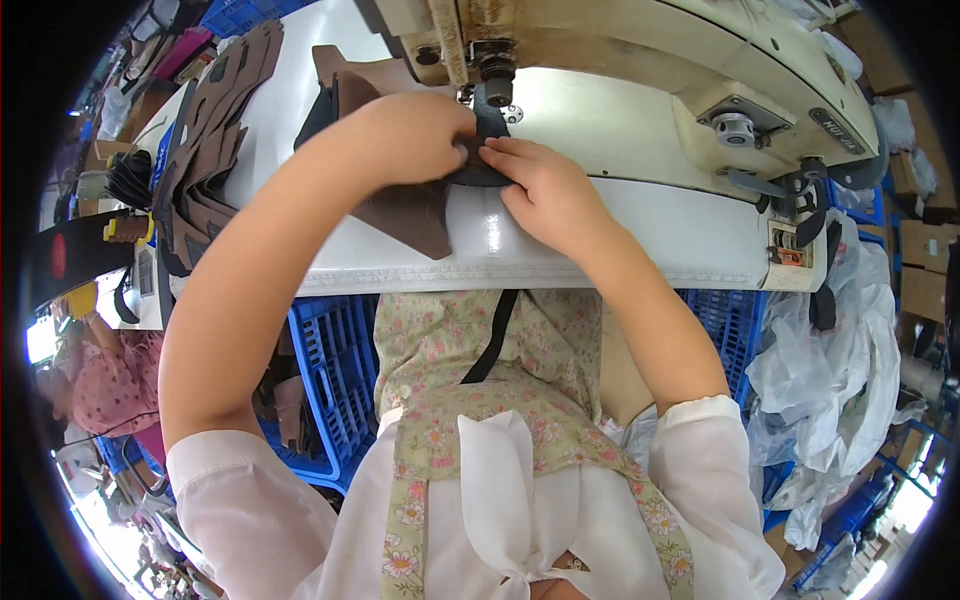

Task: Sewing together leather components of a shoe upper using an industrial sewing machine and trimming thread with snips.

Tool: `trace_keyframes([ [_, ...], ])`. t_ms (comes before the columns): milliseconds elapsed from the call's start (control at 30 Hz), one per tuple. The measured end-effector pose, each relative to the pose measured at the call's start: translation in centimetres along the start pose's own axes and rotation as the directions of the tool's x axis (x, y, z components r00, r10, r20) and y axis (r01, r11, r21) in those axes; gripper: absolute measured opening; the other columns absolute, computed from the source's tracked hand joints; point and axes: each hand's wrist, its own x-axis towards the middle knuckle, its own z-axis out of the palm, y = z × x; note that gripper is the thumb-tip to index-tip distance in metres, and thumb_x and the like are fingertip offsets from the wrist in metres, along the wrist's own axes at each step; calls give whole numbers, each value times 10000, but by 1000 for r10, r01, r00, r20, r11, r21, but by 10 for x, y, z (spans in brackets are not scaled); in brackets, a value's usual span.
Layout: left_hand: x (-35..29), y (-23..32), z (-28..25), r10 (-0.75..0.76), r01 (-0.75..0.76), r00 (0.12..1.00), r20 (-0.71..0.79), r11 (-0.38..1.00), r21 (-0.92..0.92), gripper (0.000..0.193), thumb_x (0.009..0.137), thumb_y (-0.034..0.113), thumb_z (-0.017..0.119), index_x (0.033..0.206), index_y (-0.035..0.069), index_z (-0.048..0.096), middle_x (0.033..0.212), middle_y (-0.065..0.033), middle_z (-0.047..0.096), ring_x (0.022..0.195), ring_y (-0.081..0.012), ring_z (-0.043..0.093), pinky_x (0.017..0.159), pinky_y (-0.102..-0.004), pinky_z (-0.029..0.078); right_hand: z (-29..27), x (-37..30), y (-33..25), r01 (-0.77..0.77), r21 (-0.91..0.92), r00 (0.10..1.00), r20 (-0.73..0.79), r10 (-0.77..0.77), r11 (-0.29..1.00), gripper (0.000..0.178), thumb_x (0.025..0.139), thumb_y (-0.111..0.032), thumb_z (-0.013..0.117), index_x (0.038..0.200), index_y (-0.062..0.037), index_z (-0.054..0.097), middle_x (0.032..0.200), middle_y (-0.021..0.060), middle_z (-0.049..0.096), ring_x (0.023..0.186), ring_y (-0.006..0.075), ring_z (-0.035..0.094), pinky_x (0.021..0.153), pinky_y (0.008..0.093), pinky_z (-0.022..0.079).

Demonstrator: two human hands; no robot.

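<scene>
A brown shoe-upper-like piece with a black section lies on the white table of a sewing machine, its upper part beneath the machine's head. My left hand rests over the piece, fingers curled in and closed on its edge beside the needle area. The fingertips of that hand are partly hidden. My right hand lies on the right side of the black section, fingers stretched out and touching it near the presser foot.
To the left hangs a stack of brown cut pieces, beside a thread spool. Below the table stand a blue crate and another blue crate. Plastic bags hang at right. A person in pink is at far left.
</scene>
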Motion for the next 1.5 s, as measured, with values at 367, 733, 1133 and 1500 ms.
trace_keyframes([
  [367,-5,2,22,151,-149,988,-13,985,87,709,682,280,791,1278,-6,537,1241,-190,555,1184,-384,528,1004,-435,445,-19,24,15,-424,462,902,135,411,779,258,819,-119,573,1010,-45,729,927,156,723,819,300,688,763,374,532],
  [733,23,53,84,-185,323,893,-410,898,298,356,779,217,687,1056,-2,641,1041,-114,582,1056,-296,582,868,-404,495,-13,29,25,-276,321,960,49,275,906,313,753,-106,646,1056,-99,727,985,152,708,881,340,665,804,392,529],
  [1133,16,36,110,-120,313,811,-572,916,252,267,910,169,552,1136,104,676,1232,-225,625,1160,-356,595,973,-446,464,8,22,30,-62,86,979,-187,78,994,306,726,0,660,1011,-73,741,1040,84,713,1021,286,635,904,383,516],
  [1500,9,12,108,-56,114,710,-702,993,37,143,675,142,675,810,126,717,1158,-245,661,1087,-369,640,892,-432,513,13,19,26,-12,-15,984,-178,9,1000,372,659,42,661,1005,-64,745,1081,94,688,1061,297,613,925,406,506],
])
